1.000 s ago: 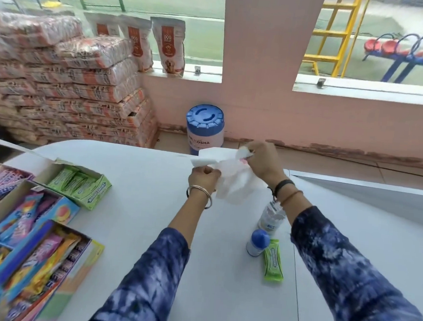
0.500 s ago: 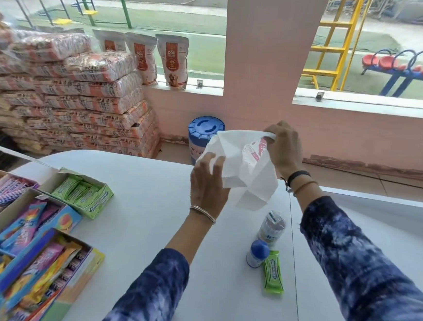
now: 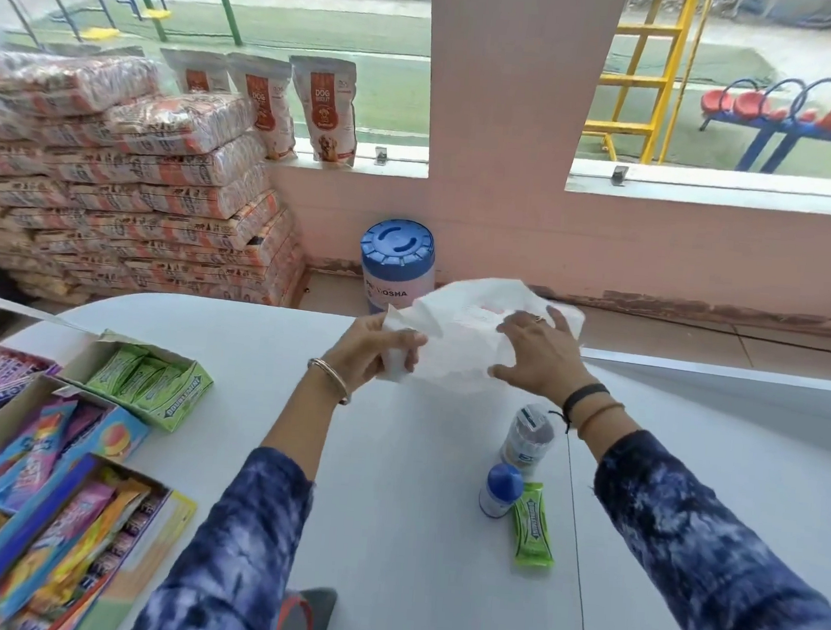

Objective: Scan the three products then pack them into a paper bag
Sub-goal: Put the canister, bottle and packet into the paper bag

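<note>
The big white table [image 3: 251, 351] holds everything, with open candy boxes [image 3: 46, 435] along its left side. Near the far edge is the white paper bag [image 3: 466, 338], crumpled and not yet wide open. The left hand [image 3: 376, 349] is closed on the bag's left edge, pinching the paper. The right hand [image 3: 537, 356] lies on the bag with its fingers spread out, pressing it and not closed around anything. Closer in, under the right arm, wait the three products, close together: a clear bottle [image 3: 527, 435], a little bottle with a blue cap [image 3: 501, 490] and, beside it, a flat green gum pack [image 3: 533, 525]. It looks like the step now is getting the bag open for packing. Next, the bag's mouth needs to be pulled open and held so the small things can drop in one by one.
</note>
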